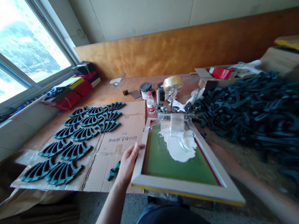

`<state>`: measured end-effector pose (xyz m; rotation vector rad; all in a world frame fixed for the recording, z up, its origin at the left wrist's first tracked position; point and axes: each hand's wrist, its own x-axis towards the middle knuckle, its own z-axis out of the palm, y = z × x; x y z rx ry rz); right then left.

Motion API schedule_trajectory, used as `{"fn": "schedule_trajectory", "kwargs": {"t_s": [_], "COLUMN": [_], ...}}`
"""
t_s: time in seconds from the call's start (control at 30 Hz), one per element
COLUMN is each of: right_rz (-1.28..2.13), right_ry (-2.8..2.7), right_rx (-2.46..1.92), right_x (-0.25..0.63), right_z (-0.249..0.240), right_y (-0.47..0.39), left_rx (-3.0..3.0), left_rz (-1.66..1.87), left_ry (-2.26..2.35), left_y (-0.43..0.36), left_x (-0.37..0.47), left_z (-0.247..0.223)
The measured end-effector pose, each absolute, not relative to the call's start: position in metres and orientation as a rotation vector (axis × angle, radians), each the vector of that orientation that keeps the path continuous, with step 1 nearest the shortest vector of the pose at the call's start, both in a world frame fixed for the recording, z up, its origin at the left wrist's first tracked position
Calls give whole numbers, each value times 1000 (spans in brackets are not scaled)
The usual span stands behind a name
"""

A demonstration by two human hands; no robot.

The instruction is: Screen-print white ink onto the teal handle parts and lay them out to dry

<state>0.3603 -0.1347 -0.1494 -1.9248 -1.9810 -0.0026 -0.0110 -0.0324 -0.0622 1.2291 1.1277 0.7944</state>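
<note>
A screen-printing frame with a green mesh lies in front of me, held at its far end by a metal clamp. A thick patch of white ink spreads over the mesh's far part, with a pale squeegee-like block at its far edge. My left hand is at the frame's left side, fingers closed, with a small dark bit showing at the fingertips. Beyond the frame's right edge is my right hand, smeared by motion and partly hidden; its fingers cannot be made out.
Rows of dark green fan-shaped pieces lie on cardboard at left; a single piece lies near my left wrist. A large heap of dark pieces covers the right. A red-capped bottle, jar and tape roll stand behind.
</note>
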Motion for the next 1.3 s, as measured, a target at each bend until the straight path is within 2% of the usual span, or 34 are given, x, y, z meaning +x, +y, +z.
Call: {"fn": "schedule_trajectory", "kwargs": {"t_s": [0.17,0.33,0.47,0.57,0.67,0.77,0.87,0.93,1.1,1.2,1.3], "right_rz": [-162,-22,9,117,235,58,-189,-138,122,53,-90], "right_ry": [-1906,-2231,-2431,-2611,-2640,-2488,-2408,-2443,-2343,-2157,-1963], "right_rx": [-1817,-1855,-1656,-1379,-1349,-1445,-1338,-1276,-1604,-1884,-1955], "right_x": [337,279,272,279,284,281,278,280,285,291,315], "right_z": [-96,-98,-112,-104,-92,-99,-118,-123,-92,-60,-33], "right_y": [-78,-56,-95,-116,-114,-109,-121,-129,-94,-54,-35], "left_rx": [1363,1495,1472,1462,1448,1415,1384,1360,1307,1262,1186], "left_rz": [616,555,542,536,552,575,581,582,565,539,618], "left_ry": [1273,1335,1344,1354,1354,1357,1356,1360,1324,1249,1161], "left_y": [-46,-38,-38,-40,-40,-41,-42,-42,-41,-39,-33], "left_x": [-19,-19,-22,-22,-21,-20,-19,-18,-19,-21,-20], "left_z": [-155,-183,-183,-182,-181,-178,-175,-174,-155,-125,-83]}}
